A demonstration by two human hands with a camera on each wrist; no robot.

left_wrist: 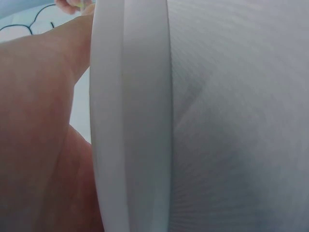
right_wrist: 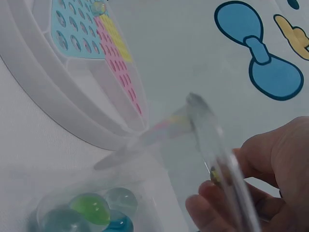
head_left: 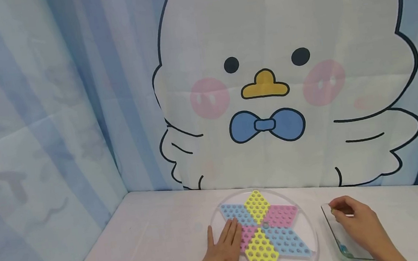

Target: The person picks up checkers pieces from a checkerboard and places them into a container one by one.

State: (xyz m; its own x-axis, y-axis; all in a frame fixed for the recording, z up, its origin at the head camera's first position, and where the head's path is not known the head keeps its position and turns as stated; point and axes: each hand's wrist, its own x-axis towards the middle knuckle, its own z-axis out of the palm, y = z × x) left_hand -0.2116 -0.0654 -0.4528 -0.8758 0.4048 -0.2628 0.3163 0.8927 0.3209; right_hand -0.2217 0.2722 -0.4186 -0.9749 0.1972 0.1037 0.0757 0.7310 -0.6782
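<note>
Your right hand (head_left: 352, 217) has a pinching grip on a marble (right_wrist: 216, 175) at the clear tray's (head_left: 330, 224) far end, so carry it level to the board (head_left: 263, 232) while your flat, open left hand (head_left: 223, 258) steadies it on the bench (head_left: 136, 242).

Left hand (head_left: 223, 256) flat, fingers straight; right hand (head_left: 354, 219) curled, fingertips pinched.

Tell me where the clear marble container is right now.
In the head view the clear container sits on the table's right side, just right of the round star board, under the right hand.
</note>
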